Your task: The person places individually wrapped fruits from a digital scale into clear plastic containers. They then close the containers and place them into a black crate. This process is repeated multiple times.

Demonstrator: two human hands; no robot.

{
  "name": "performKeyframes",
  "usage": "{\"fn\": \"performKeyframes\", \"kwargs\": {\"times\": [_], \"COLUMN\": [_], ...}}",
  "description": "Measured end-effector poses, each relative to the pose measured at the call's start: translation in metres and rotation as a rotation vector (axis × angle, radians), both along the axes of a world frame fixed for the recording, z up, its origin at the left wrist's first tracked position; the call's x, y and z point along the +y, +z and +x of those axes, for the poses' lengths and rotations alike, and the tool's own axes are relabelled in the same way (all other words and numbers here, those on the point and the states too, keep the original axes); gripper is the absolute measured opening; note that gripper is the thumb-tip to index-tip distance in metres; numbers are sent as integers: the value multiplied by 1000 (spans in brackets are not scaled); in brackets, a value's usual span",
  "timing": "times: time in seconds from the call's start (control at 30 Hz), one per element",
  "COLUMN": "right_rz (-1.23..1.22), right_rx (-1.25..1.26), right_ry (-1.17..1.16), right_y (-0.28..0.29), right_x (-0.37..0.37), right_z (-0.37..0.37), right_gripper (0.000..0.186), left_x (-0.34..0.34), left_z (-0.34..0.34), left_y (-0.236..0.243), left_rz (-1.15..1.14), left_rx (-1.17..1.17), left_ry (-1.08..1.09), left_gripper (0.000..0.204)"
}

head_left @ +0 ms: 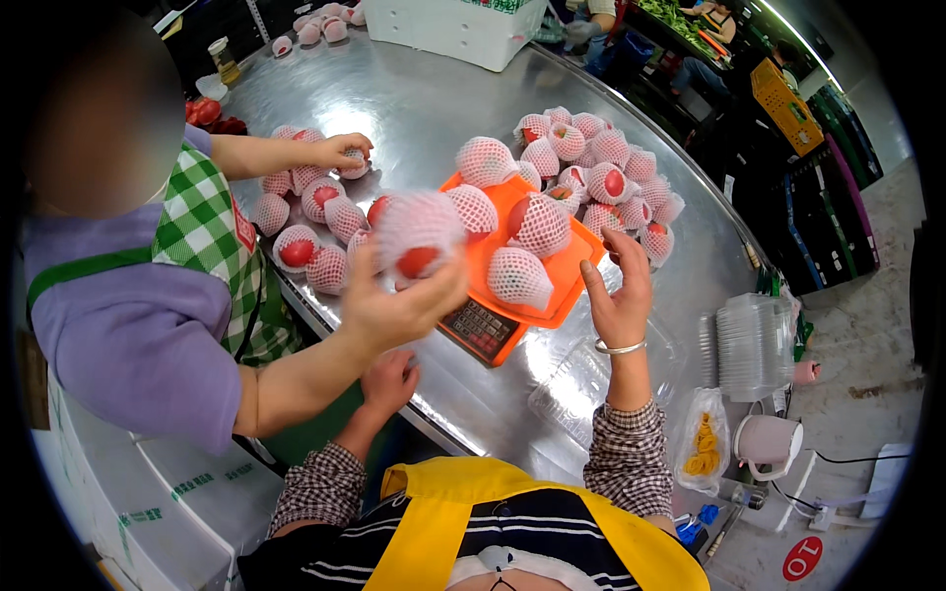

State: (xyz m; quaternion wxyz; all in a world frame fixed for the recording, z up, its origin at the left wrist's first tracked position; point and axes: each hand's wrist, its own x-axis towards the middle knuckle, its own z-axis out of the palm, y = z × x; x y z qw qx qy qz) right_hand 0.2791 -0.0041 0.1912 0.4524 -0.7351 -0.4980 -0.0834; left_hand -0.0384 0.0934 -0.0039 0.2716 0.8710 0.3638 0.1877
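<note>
My right hand [623,295], with a bracelet at the wrist, is open beside the right rim of an orange tray [563,311]. Its thumb and fingers are apart and hold nothing. The tray sits on an orange scale [483,330] and bears several red fruits in foam nets, such as the netted fruit [519,278] at its near side. At the table's near edge my left hand [390,382] is loosely curled, with nothing visible in it. Above it, a co-worker's hand [394,305] holds another netted fruit [419,231], blurred by motion, by the tray's left side.
Netted fruits are heaped right of the tray [606,163] and spread to its left [320,202], where the co-worker's other hand [345,153] touches one. A white foam box [453,30] stands at the far edge. Clear plastic containers [751,345] are stacked at right, near a mug [769,443].
</note>
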Motion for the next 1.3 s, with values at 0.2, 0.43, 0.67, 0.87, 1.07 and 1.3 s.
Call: {"fn": "performKeyframes", "kwargs": {"times": [0.2,0.43,0.67,0.87,1.07,1.3], "right_rz": [-16,-83,-51,-2,24,89], "right_rx": [39,47,35,34,53,104], "right_ry": [24,35,19,-42,-70,-98], "right_y": [-4,-19,-18,-17,-15,-4], "right_x": [12,23,31,30,36,37], "right_z": [3,-2,5,11,20,14], "right_gripper": [43,42,42,40,38,38], "left_x": [1,39,55,10,5,6], "left_z": [2,185,195,16,-2,-4], "left_y": [-6,71,127,27,3,0], "left_rz": [9,1034,-217,23,143,128], "left_rx": [4,-207,70,57,11,-10], "left_ry": [-12,-810,-959,-287,-122,-155], "left_gripper": [20,21,32,20,13,11]}}
